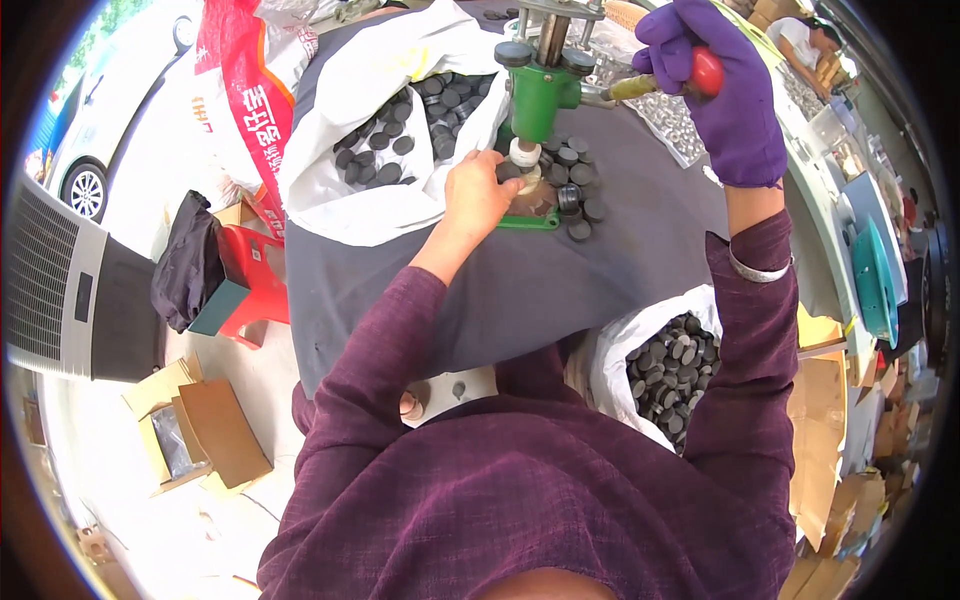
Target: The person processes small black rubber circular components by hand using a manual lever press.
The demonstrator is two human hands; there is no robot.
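A green hand press (540, 105) stands on the grey-clothed table (400, 290). My bare left hand (478, 190) is at its base, thumb and forefinger closed about a black disc (508, 172) beside the white ram tip (524, 152). The fingers partly hide that disc. My right hand (735, 105), in a purple glove, is raised at the right and wraps round the press's lever (632, 88) near its red knob (706, 72). Several loose black discs (580, 175) lie right of the base, some stacked or on edge.
A white sack (375, 215) of black discs lies left of the press; another sack (607, 365) of discs stands below the table edge. Small shiny parts (672, 125) lie on plastic behind. A red stool (262, 285), cardboard box (225, 430) and another person (800, 45) are around.
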